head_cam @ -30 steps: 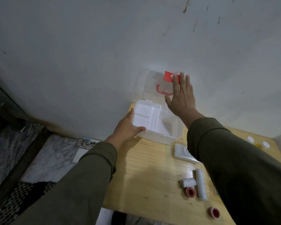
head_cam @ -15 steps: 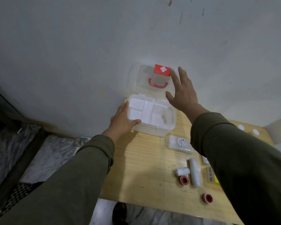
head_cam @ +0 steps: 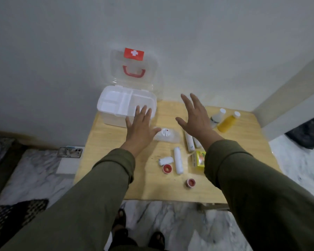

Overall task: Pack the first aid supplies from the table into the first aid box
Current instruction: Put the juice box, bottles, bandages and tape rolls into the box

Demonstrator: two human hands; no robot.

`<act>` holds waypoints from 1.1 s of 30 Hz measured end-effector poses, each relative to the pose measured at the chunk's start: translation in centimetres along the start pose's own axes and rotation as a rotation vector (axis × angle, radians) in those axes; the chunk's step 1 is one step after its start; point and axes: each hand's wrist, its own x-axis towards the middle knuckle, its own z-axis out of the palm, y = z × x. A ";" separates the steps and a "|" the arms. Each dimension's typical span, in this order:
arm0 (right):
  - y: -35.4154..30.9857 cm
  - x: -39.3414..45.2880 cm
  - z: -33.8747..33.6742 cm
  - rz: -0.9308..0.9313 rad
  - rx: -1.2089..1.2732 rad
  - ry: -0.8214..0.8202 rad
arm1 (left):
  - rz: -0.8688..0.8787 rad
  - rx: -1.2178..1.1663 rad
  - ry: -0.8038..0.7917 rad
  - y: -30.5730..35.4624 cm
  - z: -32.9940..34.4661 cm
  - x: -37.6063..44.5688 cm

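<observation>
The first aid box (head_cam: 116, 113) stands open at the wooden table's (head_cam: 116, 169) far left corner, lid against the wall. Left hand (head_cam: 139, 128) and right hand (head_cam: 198, 120) hover above the table, fingers spread, holding nothing. Bandage rolls (head_cam: 178, 160), 2 tape rolls (head_cam: 167, 168) and 2 bottles (head_cam: 227, 121) lie scattered on it.

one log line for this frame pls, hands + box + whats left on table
box open, tray empty | left hand open, holds nothing | right hand open, holds nothing | bandage rolls, tape rolls, bottles unpacked
</observation>
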 end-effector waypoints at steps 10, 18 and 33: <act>9.5 -9.7 1.9 0.150 0.108 -0.237 | -0.039 -0.003 -0.118 5.0 5.2 -4.0; 12.3 -13.8 2.8 0.244 0.085 -0.371 | -0.109 -0.073 -0.304 5.3 6.9 -6.7; 13.8 -15.1 3.6 0.269 0.047 -0.312 | -0.146 0.000 -0.398 4.9 8.8 -8.3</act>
